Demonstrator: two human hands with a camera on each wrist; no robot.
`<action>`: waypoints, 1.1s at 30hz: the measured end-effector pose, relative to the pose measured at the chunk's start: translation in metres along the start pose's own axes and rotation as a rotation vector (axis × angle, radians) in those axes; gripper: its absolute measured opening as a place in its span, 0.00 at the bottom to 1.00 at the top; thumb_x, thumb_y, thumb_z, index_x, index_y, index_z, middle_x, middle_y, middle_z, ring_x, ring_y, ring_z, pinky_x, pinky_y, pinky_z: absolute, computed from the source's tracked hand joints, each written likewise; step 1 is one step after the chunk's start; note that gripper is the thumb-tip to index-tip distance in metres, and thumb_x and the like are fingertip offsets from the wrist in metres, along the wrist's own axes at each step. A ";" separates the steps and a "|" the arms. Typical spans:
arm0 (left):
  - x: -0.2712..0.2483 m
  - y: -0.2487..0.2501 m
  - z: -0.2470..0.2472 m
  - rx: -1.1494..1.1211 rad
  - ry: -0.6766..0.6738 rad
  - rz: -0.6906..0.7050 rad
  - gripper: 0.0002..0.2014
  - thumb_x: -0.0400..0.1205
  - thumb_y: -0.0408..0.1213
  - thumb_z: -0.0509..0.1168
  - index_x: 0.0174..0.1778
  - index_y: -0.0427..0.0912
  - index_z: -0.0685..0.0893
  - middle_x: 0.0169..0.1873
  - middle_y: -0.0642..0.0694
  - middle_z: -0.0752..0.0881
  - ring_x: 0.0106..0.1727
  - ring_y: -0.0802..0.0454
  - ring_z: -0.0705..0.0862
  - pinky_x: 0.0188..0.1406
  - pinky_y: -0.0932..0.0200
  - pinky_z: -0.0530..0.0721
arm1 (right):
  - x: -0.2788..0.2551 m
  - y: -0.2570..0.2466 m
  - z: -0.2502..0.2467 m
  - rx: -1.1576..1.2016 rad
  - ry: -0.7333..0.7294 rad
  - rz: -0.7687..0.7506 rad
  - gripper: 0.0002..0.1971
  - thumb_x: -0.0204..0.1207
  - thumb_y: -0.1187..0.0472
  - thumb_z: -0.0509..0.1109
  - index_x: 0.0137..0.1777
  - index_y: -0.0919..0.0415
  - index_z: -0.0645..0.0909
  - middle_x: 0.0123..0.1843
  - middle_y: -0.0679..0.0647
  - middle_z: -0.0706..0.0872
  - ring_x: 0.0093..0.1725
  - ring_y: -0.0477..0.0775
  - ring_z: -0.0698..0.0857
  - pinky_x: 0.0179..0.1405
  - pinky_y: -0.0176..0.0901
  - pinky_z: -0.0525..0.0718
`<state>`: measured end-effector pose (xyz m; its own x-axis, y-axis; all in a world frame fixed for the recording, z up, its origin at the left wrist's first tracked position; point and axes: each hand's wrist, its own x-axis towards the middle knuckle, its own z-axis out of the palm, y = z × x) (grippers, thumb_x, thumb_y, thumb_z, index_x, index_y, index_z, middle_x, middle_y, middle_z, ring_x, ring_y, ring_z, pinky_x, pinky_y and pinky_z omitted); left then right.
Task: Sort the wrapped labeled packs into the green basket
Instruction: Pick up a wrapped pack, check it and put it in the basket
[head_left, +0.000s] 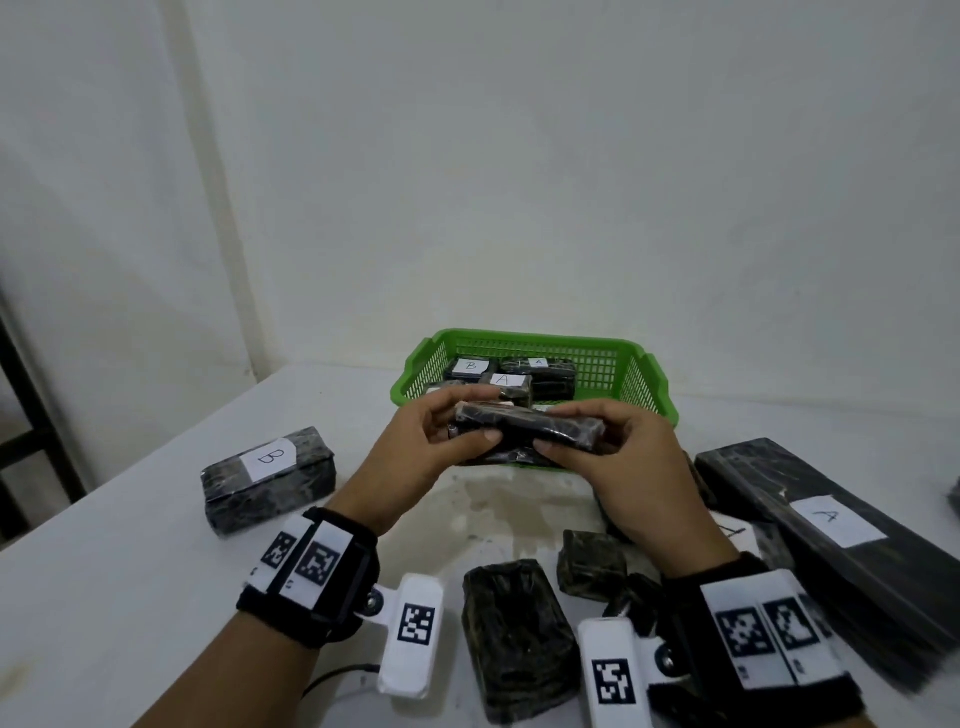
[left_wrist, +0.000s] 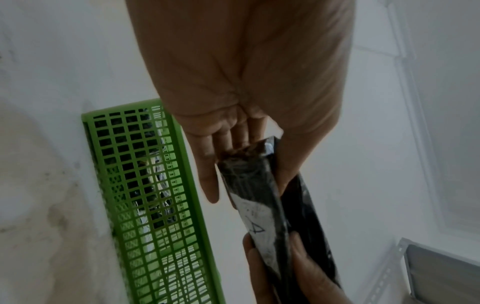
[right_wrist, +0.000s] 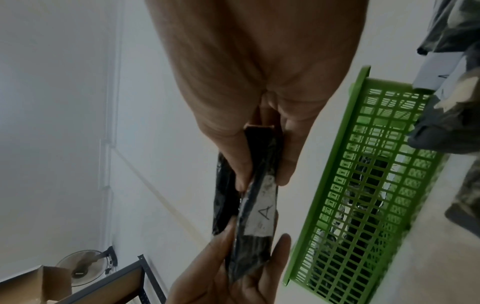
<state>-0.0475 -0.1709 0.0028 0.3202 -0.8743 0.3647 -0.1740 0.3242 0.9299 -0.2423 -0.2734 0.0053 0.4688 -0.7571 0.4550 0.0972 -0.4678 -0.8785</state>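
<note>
Both hands hold a flat black wrapped pack (head_left: 530, 426) in the air just in front of the green basket (head_left: 649, 387). My left hand (head_left: 441, 436) pinches its left end, my right hand (head_left: 587, 441) pinches its right end. The wrist views show a white label marked A on the pack (left_wrist: 255, 222) (right_wrist: 262, 214), facing the basket (left_wrist: 145, 185) (right_wrist: 363, 185). Several labeled packs, marked A and B, lie inside the basket (head_left: 501, 382).
A pack labeled B (head_left: 267, 480) lies on the white table at left. A long black pack labeled A (head_left: 831, 540) lies at right. Smaller black packs (head_left: 519, 639) sit near the front edge between my wrists. A wall stands behind the basket.
</note>
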 end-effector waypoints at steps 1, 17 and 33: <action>0.000 0.001 0.000 0.012 0.005 0.022 0.19 0.78 0.21 0.74 0.64 0.40 0.88 0.57 0.47 0.93 0.58 0.49 0.92 0.60 0.57 0.89 | 0.000 0.000 0.000 -0.012 -0.001 -0.006 0.17 0.65 0.67 0.89 0.51 0.52 0.93 0.48 0.46 0.96 0.49 0.42 0.93 0.49 0.33 0.90; -0.003 -0.004 0.001 -0.136 -0.197 -0.060 0.30 0.77 0.35 0.74 0.76 0.37 0.77 0.69 0.36 0.87 0.72 0.37 0.85 0.71 0.41 0.84 | 0.001 -0.001 -0.010 0.167 -0.062 0.157 0.17 0.73 0.60 0.84 0.62 0.53 0.91 0.55 0.51 0.96 0.57 0.52 0.95 0.66 0.56 0.90; 0.000 0.001 0.009 -0.314 0.029 -0.065 0.19 0.79 0.32 0.71 0.66 0.33 0.85 0.59 0.33 0.91 0.59 0.40 0.91 0.55 0.48 0.92 | 0.002 0.001 -0.011 0.184 -0.107 0.147 0.30 0.60 0.51 0.86 0.64 0.54 0.88 0.57 0.51 0.96 0.57 0.50 0.95 0.59 0.46 0.92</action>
<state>-0.0561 -0.1740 0.0038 0.3484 -0.8877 0.3011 0.1424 0.3676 0.9190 -0.2511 -0.2809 0.0070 0.5791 -0.7538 0.3106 0.1742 -0.2578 -0.9504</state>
